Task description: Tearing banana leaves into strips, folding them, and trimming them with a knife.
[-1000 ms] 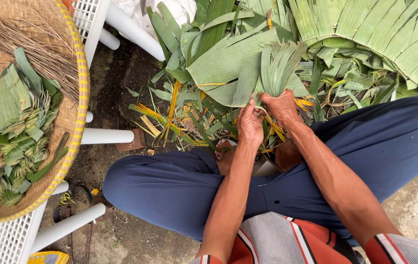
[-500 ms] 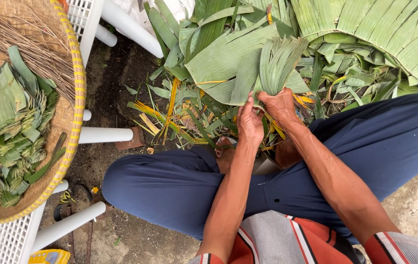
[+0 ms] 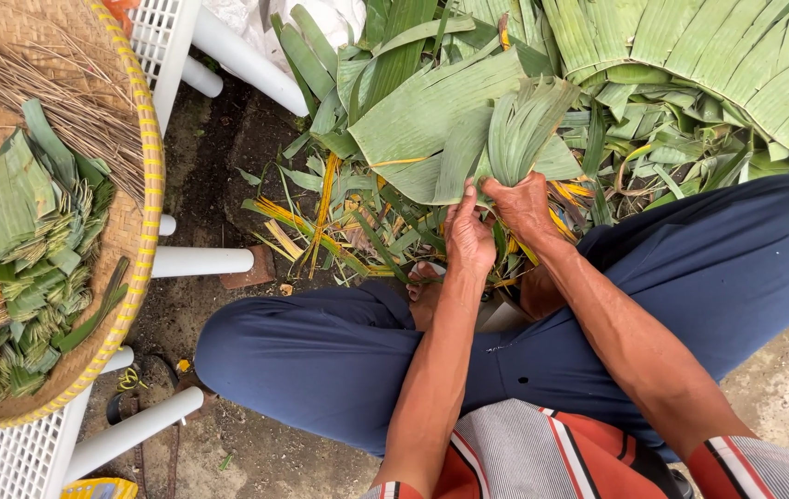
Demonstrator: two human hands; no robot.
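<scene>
Both hands meet over the seated person's crossed legs, each closed on the lower end of one folded strip of banana leaf. The right hand has its grip shut around the gathered base of the leaf, fingers curled under and thumb on top; the left hand, just beside it and touching the same base, pinches with fingers drawn together and almost no gap. The held leaf is a single piece, its pleated blades fanning upward and away from the grips, so its long axis runs from the hands toward the top of the view, tilted slightly right. Beyond the grips, on the ground, lies a heap of cut green leaves and yellowed strips, too many and too overlapped to count. Well apart to the left of the grips, one round woven tray rests on a white plastic table; it carries a pile of folded leaf pieces, their number not clear, and one loose bundle of thin brown sticks. Below the grips are the person's dark blue trousers.
</scene>
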